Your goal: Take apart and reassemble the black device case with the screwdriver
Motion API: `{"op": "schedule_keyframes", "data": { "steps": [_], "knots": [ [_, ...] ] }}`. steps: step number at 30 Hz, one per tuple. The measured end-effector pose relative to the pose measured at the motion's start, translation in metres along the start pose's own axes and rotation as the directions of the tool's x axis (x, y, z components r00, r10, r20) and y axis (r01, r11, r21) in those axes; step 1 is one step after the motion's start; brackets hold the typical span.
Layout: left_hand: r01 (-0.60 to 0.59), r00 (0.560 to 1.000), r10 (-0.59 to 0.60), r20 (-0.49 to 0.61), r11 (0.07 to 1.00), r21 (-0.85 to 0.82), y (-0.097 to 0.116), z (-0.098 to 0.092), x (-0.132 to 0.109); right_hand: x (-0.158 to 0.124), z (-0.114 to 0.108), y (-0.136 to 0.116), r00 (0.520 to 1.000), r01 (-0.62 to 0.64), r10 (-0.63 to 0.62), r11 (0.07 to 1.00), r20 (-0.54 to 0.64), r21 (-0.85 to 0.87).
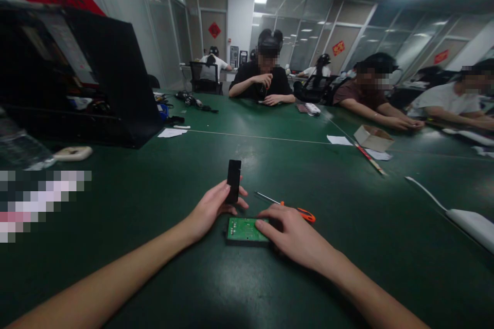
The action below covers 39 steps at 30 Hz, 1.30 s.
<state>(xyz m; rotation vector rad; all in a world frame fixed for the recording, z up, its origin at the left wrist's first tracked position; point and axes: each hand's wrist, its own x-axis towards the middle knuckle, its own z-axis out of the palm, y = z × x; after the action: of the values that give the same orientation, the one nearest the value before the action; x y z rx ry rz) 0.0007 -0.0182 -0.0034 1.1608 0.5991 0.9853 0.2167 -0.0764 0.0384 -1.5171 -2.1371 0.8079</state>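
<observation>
My left hand (210,208) pinches a flat black rectangular cover (233,181) by its lower part, holding it upright above the table. Just in front of me lies a green circuit board (242,228), seated in a shallow black case. Over the right end of that board is my right hand (291,229), its thumb pressed on top and the other fingers curled over the far side. The covered end of the board cannot be seen. Behind the right hand lies a screwdriver (306,214) with an orange handle, its shaft pointing left, partly hidden by the fingers.
A large black open-fronted box (142,87) stands at the left on the green table (193,288). A small cardboard box (372,139), paper scraps (339,140) and a white power strip (471,226) lie to the right. Several people sit around the table.
</observation>
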Motion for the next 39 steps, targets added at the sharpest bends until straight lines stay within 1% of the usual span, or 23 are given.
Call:
{"op": "schedule_keyframes", "data": {
  "steps": [2,4,6,8,10,13,15,17,18,21,23,25,27,28,30,32,34,35,37,39],
  "knots": [
    [-0.07,0.993,0.077,-0.089,0.995,0.076,-0.004,0.008,-0.004,-0.001,0.005,-0.001,0.999,-0.04,0.038,0.995,0.029,0.095],
    [-0.085,0.977,0.104,-0.188,0.991,0.104,-0.008,0.016,-0.009,-0.002,0.01,-0.004,0.999,-0.027,0.022,0.985,0.035,0.169],
    [-0.089,0.968,0.112,-0.225,0.99,0.108,-0.009,0.023,-0.014,-0.003,0.014,-0.007,0.999,0.036,-0.041,0.977,0.018,0.212],
    [-0.118,0.959,0.126,-0.253,0.992,0.047,-0.008,0.026,-0.016,-0.003,0.016,-0.009,0.996,0.082,-0.088,0.963,0.012,0.256],
    [-0.174,0.947,0.164,-0.277,0.985,-0.011,-0.004,0.027,-0.018,-0.004,0.018,-0.01,0.996,0.059,-0.078,0.942,0.044,0.331],
    [-0.291,0.918,0.273,-0.288,0.957,-0.02,0.001,0.027,-0.019,-0.004,0.022,-0.008,0.992,-0.05,-0.01,0.882,0.125,0.468],
    [-0.375,0.884,0.36,-0.299,0.927,0.009,0.004,0.027,-0.021,-0.004,0.025,-0.006,0.984,-0.119,0.018,0.807,0.178,0.578],
    [-0.434,0.853,0.428,-0.297,0.899,0.051,0.004,0.027,-0.025,-0.003,0.026,-0.006,0.977,-0.161,0.021,0.726,0.212,0.669],
    [-0.45,0.846,0.451,-0.285,0.89,0.072,0.004,0.028,-0.027,-0.003,0.025,-0.006,0.973,-0.181,0.024,0.691,0.228,0.699],
    [-0.471,0.846,0.482,-0.227,0.876,0.104,0.002,0.03,-0.032,-0.001,0.023,-0.005,0.962,-0.242,0.054,0.625,0.268,0.742],
    [-0.461,0.857,0.464,-0.224,0.885,0.066,0.002,0.031,-0.032,0.0,0.021,-0.004,0.963,-0.258,0.085,0.578,0.258,0.774],
    [-0.416,0.882,0.393,-0.26,0.909,-0.036,0.004,0.031,-0.028,0.001,0.021,-0.002,0.973,-0.232,0.129,0.501,0.193,0.834],
    [-0.338,0.912,0.273,-0.306,0.924,-0.181,0.008,0.029,-0.022,0.003,0.022,0.002,0.976,-0.191,0.169,0.383,0.135,0.904],
    [-0.297,0.923,0.209,-0.323,0.921,-0.253,0.01,0.028,-0.019,0.004,0.022,0.004,0.975,-0.183,0.179,0.317,0.131,0.931],
    [-0.192,0.946,0.067,-0.317,0.903,-0.383,0.013,0.023,-0.012,0.007,0.023,0.009,0.97,-0.2,0.18,0.203,0.164,0.958],
    [-0.093,0.956,-0.059,-0.289,0.868,-0.487,0.015,0.018,-0.007,0.01,0.024,0.013,0.962,-0.227,0.181,0.13,0.202,0.965],
    [-0.022,0.961,-0.134,-0.24,0.833,-0.553,0.015,0.013,-0.003,0.013,0.025,0.016,0.964,-0.204,0.197,0.099,0.181,0.974],
    [0.003,0.966,-0.149,-0.211,0.823,-0.568,0.015,0.01,-0.002,0.013,0.025,0.016,0.966,-0.176,0.211,0.098,0.152,0.98],
    [0.017,0.978,-0.13,-0.163,0.829,-0.56,0.015,0.007,-0.002,0.014,0.027,0.016,0.966,-0.115,0.244,0.114,0.084,0.987],
    [-0.002,0.99,-0.069,-0.122,0.863,-0.505,0.015,0.004,-0.002,0.013,0.028,0.013,0.961,-0.07,0.274,0.128,0.032,0.989]
  ]
}}
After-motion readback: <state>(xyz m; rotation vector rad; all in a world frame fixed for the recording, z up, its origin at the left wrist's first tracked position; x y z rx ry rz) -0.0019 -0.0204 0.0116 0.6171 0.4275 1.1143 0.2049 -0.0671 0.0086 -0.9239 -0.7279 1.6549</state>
